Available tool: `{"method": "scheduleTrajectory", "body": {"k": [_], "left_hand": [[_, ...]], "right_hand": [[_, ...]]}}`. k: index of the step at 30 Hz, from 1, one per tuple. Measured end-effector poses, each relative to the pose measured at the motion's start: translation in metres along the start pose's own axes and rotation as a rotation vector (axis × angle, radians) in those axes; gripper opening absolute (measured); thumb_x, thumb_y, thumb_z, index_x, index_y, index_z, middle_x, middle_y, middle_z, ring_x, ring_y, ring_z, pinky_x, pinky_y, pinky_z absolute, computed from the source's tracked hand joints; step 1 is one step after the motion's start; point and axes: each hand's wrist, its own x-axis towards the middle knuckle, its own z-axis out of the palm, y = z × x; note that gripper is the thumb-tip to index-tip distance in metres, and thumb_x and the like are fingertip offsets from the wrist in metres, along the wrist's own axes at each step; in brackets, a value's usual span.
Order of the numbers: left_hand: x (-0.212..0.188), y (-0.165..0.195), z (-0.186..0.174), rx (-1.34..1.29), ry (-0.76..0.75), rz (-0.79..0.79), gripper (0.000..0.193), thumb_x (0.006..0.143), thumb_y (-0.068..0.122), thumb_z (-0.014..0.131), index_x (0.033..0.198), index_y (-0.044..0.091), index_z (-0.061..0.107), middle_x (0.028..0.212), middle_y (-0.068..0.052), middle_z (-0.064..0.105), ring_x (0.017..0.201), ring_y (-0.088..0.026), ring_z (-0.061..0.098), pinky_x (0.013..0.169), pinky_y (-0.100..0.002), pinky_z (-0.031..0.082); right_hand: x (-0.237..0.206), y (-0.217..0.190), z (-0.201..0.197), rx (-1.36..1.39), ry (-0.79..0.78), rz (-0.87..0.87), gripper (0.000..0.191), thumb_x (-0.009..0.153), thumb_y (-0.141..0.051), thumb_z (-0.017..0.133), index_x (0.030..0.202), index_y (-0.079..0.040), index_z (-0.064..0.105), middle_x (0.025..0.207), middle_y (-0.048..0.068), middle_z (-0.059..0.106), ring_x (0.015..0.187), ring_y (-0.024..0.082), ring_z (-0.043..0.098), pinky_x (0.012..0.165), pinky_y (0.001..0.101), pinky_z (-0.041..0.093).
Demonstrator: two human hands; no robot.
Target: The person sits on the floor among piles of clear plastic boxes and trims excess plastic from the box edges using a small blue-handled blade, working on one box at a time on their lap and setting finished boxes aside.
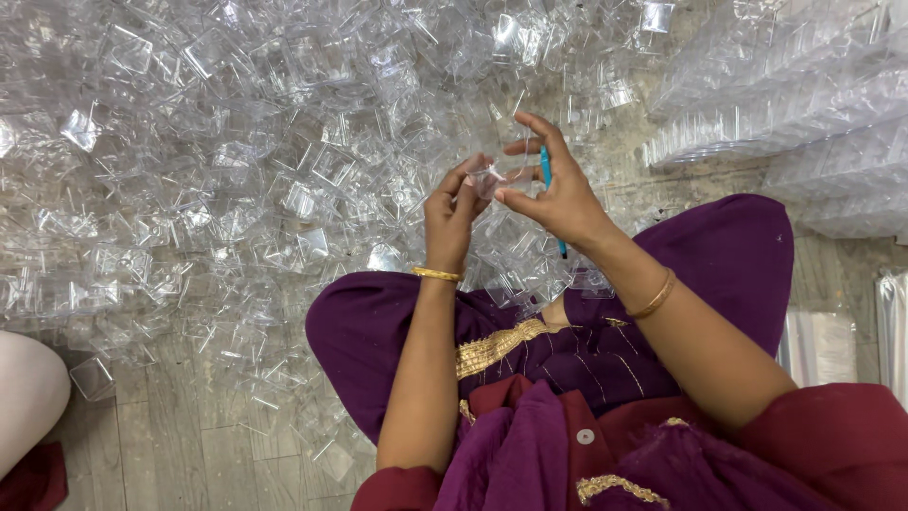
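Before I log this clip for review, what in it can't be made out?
- Clear piece, head view: the left hand and right hand cover its edges, so its shape is unclear.
- Blue tool: the right hand hides its middle, so its kind is unclear.
- Pile: the clear pieces overlap and glare, so they can't be counted.
- Stacks: cut off by the right edge.

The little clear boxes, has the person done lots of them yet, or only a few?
Some look done: neat stacked rows of clear boxes sit at the upper right. In hand now: the left hand pinches one small clear piece, and the right hand grips a blue tool beside it. Much seems left: a big loose heap of clear pieces covers the floor.
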Motion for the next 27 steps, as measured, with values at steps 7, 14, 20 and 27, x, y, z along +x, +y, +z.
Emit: {"method": "scheduleTrajectory", "body": {"k": [7,14,20,27], "left_hand": [[0.001,-0.013,0.001,-0.128,-0.065,-0.186,0.031,0.105,0.007,0.053,0.132,-0.002,0.066,0.124,-0.016,0.070,0.102,-0.018,0.073,0.086,-0.029,0.065],[0.001,-0.008,-0.003,-0.250,-0.041,-0.179,0.010,0.098,0.007,0.067,0.101,-0.002,0.068,0.123,-0.008,0.071,0.095,-0.016,0.074,0.081,-0.031,0.066],[0.003,-0.014,-0.009,-0.197,-0.115,-0.194,0.006,0.097,0.001,0.068,0.102,-0.004,0.070,0.103,-0.012,0.070,0.084,-0.018,0.074,0.075,-0.030,0.066],[0.006,-0.022,-0.008,-0.063,-0.019,-0.160,0.008,0.097,0.000,0.065,0.102,-0.005,0.070,0.098,-0.011,0.074,0.075,-0.015,0.072,0.066,-0.028,0.062]], "right_hand": [[0.000,0.016,0.000,-0.066,0.056,-0.036,0.090,0.081,-0.010,0.087,0.154,-0.021,0.035,0.142,0.012,0.058,0.117,0.020,0.066,0.065,0.0246,0.056],[0.000,0.014,-0.002,0.031,-0.020,-0.086,0.089,0.085,-0.013,0.088,0.154,-0.021,0.033,0.144,0.012,0.057,0.129,0.020,0.061,0.083,0.0238,0.063],[-0.003,-0.003,-0.004,-0.020,-0.106,-0.043,0.085,0.078,-0.007,0.086,0.147,-0.022,0.038,0.143,0.011,0.057,0.127,0.023,0.066,0.061,0.0233,0.054],[-0.005,-0.004,0.003,0.021,-0.097,-0.067,0.087,0.076,-0.006,0.088,0.147,-0.021,0.040,0.142,0.011,0.059,0.128,0.024,0.065,0.068,0.0213,0.059]]}}
